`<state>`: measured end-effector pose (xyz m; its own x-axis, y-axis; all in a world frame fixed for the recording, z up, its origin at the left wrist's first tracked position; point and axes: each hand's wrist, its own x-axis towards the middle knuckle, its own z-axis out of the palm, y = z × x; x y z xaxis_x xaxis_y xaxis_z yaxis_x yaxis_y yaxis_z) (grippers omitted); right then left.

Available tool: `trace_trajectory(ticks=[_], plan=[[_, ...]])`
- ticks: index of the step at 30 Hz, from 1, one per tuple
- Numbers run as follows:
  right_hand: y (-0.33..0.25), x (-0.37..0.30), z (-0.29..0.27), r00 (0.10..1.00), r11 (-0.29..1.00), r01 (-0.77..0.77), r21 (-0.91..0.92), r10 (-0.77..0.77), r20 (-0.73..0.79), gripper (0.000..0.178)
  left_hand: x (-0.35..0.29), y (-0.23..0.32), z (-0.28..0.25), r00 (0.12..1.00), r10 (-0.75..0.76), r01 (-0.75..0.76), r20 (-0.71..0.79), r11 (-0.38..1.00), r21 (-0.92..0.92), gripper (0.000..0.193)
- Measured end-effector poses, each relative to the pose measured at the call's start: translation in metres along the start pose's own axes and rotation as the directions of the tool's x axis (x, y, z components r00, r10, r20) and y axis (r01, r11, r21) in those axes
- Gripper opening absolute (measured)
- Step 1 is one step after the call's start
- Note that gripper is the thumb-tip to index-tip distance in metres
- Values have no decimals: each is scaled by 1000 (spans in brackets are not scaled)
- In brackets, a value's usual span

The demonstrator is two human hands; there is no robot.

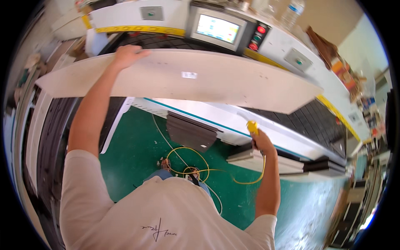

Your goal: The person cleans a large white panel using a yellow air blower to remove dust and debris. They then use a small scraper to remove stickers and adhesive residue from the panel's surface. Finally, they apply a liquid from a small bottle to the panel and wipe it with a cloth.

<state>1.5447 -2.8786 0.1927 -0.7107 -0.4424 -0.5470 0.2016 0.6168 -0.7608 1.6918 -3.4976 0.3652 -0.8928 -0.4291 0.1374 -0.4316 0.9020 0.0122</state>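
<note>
A long pale beige board (216,79) with a small white label (189,75) lies across the machine in front of me. My left hand (127,57) grips the board's far edge, left of its middle, with the fingertips partly hidden. My right hand (263,141) is closed round a yellow air blow gun (252,127), held below the board's near edge and apart from it. A yellow hose (250,182) hangs from the gun and runs down to loops on the floor by my feet.
Behind the board stand a lit screen (217,28) and a panel of red and green buttons (257,37). Plastic bottles (293,14) sit above. Dark boards (189,130) lean under the machine; more panels (266,160) are stacked low on the right. The hose loops over the green floor (125,166).
</note>
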Motion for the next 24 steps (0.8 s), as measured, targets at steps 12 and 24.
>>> trace_trajectory(ticks=[12,24], plan=[[-166,2,176,901,860,162,483,-328,282,23,-29,-66,3,993,61,-75,-100,986,-147,72],[-242,44,363,878,760,476,-442,-390,276,19,-61,-318,-27,999,-45,49,21,971,-235,68]])
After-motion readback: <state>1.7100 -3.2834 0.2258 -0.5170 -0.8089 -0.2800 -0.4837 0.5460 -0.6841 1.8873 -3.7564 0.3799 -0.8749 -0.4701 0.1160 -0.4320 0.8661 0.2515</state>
